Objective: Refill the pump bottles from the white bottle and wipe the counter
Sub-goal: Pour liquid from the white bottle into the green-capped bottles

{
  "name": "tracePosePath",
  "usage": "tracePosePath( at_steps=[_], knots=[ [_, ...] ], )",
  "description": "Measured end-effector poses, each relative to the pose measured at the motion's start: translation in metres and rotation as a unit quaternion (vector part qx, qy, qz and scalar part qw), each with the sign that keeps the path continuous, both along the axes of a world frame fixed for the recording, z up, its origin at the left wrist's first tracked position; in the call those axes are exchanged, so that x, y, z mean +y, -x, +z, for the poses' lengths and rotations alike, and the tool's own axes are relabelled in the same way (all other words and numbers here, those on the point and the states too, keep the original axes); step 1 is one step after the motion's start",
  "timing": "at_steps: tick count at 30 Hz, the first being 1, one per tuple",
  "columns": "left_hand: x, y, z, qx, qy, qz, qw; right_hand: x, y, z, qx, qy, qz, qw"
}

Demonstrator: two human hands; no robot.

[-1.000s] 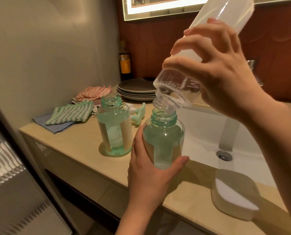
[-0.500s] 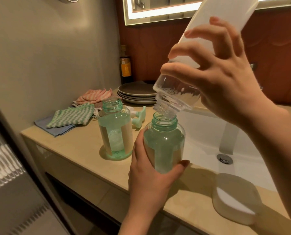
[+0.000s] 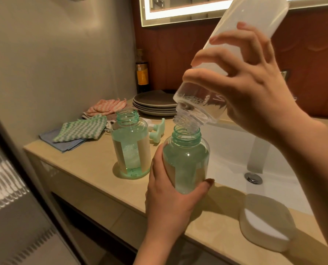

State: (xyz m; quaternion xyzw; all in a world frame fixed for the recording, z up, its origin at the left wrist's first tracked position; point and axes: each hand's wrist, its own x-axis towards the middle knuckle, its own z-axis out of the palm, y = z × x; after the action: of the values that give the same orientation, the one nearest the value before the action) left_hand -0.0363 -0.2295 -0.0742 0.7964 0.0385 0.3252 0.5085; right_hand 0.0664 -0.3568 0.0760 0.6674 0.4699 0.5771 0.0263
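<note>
White bottle [image 3: 245, 35] is tipped mouth-down in my right hand [image 3: 254, 88], fingers wrapped round its lower body, its threaded neck at the open rim of a green pump bottle [image 3: 186, 159]. My left hand [image 3: 168, 197] grips that pump bottle round its middle, near the front edge of the surface [image 3: 83, 178]; I cannot tell whether its base rests there or is lifted.

I judge the white bottle to be thin plastic, light and a little squashy, so a grip round the waist should steer the pour without crushing it. The pump bottle looks filled close to its shoulder, so it is probably heavy for its size, smooth, and slippery if soap runs down; the labelled middle seems the safest hold.

A second pump bottle [image 3: 130, 150], also uncapped, stands just to the left. Pump heads [image 3: 157, 131] lie behind the two. Towards the left corner lie a green cloth [image 3: 81, 130] on a blue cloth [image 3: 50, 137], with a pink cloth [image 3: 105, 106] behind, then stacked plates [image 3: 153, 102] and a dark bottle [image 3: 142, 73] at the back wall. The sink [image 3: 235, 150] lies beside the pour, and a white dish [image 3: 266, 220] sits by the front edge, under my right forearm.
</note>
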Motion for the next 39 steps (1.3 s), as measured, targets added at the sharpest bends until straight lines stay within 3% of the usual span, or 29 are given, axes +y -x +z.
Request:
tracePosePath(
  at_steps=[11,16,20,24,33,39],
  knots=[
    [0.000,0.002,0.003,0.012,-0.005,0.009,1.000,-0.005,0.003,-0.007,0.170,-0.009,-0.055,0.984],
    [-0.001,0.004,0.004,0.032,-0.011,0.009,0.999,-0.011,0.006,-0.020,0.272,-0.041,-0.067,0.959],
    [-0.001,0.004,0.004,0.037,0.003,0.001,0.999,-0.021,0.012,-0.029,0.351,-0.088,-0.014,0.932],
    [0.000,0.007,0.007,0.025,0.018,0.011,0.999,-0.024,0.028,-0.030,0.449,-0.156,0.055,0.878],
    [-0.004,0.005,0.001,-0.034,0.027,0.056,0.997,-0.030,0.062,-0.036,0.659,-0.284,0.168,0.676],
    [-0.008,0.017,-0.006,-0.168,-0.002,0.086,0.982,-0.037,0.073,-0.045,0.690,-0.294,0.163,0.641]
  ],
)
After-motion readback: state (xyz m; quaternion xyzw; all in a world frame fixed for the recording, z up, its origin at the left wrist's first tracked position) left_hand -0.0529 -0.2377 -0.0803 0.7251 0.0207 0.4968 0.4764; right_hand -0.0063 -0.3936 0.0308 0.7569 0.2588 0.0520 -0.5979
